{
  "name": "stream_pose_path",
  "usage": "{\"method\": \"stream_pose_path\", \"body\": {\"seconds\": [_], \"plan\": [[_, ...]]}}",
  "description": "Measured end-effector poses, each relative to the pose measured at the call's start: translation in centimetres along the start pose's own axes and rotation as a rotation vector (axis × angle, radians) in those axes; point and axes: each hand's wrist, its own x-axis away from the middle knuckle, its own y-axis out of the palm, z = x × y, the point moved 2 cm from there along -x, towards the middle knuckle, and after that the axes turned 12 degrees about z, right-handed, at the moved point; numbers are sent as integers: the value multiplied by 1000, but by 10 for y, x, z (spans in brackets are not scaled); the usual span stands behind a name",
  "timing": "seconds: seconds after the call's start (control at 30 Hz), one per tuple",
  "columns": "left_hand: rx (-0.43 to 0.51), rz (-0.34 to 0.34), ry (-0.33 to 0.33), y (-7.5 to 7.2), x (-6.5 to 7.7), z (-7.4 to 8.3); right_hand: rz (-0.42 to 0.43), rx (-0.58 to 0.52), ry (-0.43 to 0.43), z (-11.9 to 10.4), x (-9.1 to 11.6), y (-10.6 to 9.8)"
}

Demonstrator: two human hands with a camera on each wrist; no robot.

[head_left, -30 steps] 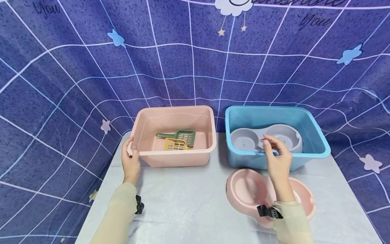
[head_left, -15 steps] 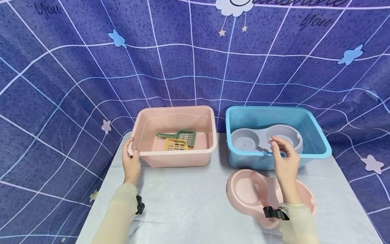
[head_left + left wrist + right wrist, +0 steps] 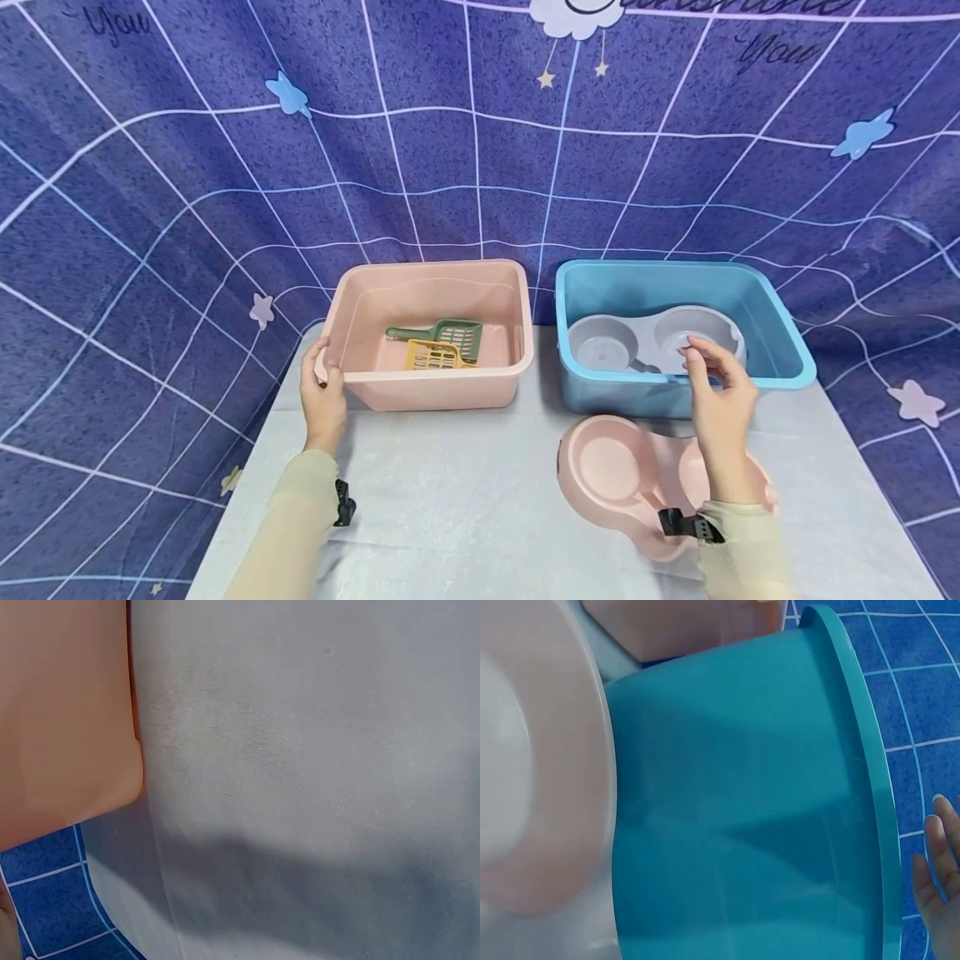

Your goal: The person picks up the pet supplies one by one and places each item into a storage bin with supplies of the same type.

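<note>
My left hand [image 3: 323,402] grips the front left corner of a pink litter box [image 3: 431,390], which stands on the table. Inside that box lie a green litter scoop [image 3: 457,335] and a yellow litter scoop [image 3: 431,356], partly overlapping. A grey double pet bowl [image 3: 641,333] sits in a blue litter box [image 3: 607,396] to the right. My right hand [image 3: 723,408] hovers by the blue box's front rim, fingers loosely bent and holding nothing. Below that forearm, a pink double pet bowl [image 3: 611,467] rests on the table, partly hidden.
A pale cloth covers the table [image 3: 450,500]. Behind and to the left hangs a purple-blue curtain [image 3: 420,150] with grid lines and stars. Both boxes stand near the back edge, with a narrow gap between them.
My right hand has moved rightward along the front of the blue litter box and slightly toward me. The left hand has kept its place on the pink litter box.
</note>
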Motion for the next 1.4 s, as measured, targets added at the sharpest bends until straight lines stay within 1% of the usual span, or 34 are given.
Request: {"method": "stream_pose_path", "body": {"seconds": [0.23,0.5,0.57,0.77,0.83,1.07,1.23,1.4], "plan": [[8,-2,4,0,-1,1,16,10,-13,13,-3,-5],[4,-3,9,0,-1,1,26,33,-22,14,-6,-13],[-1,-4,9,0,-1,1,31,37,-21,13,-6,-15],[-9,-7,1,0,-1,1,43,28,-32,-4,-4,-20],[-5,-9,-1,0,-1,1,51,28,-29,-1,-5,-22],[-1,-8,-8,0,-1,1,92,44,-9,23,-12,-33],[-7,-9,-4,0,0,1,109,30,18,25,-16,-39],[-6,-6,4,0,0,1,131,39,17,27,-19,-46]]}}
